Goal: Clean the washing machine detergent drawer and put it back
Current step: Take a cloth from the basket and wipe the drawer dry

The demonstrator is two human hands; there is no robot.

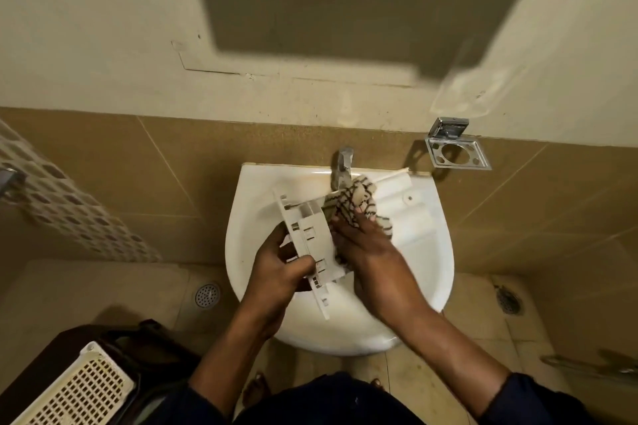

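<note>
A: Head view: where is the drawer (307,238)?
B: Over the sink (248,217), tilted, just below the tap (341,162). The left hand (279,272) grips its near end, thumb curled over the top.
A: And the right hand (366,252)?
B: It holds a patterned cloth (355,200), pressed against the drawer's right side.

Drawer (310,238) over sink (428,272), cloth (355,203) just right of it, tap (343,166) behind, holder (457,155) right of the tap.
</note>
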